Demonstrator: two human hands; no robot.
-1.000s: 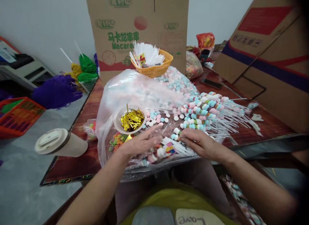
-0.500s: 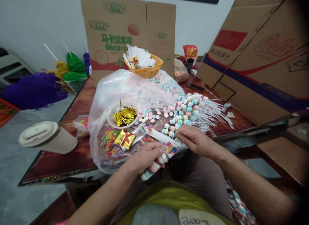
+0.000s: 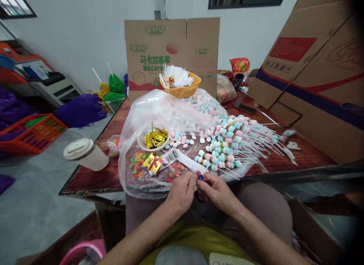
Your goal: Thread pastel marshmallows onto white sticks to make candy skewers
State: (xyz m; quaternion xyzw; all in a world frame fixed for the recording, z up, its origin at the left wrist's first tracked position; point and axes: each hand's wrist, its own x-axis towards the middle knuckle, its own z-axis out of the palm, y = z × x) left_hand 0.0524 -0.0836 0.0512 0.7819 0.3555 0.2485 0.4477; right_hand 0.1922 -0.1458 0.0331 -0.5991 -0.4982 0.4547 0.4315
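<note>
Head: "Macaro" carton (image 3: 182, 54) beyond fingers (image 3: 190, 179)

Right hand (image 3: 218, 190) moved from beside the skewers (image 3: 226, 141) to the wrapper (image 3: 201, 177) | left hand (image 3: 181, 191) brought near the right | wrapper picked up within the last second, now pinched by both hands | gold card (image 3: 152, 163) fully uncovered
</note>
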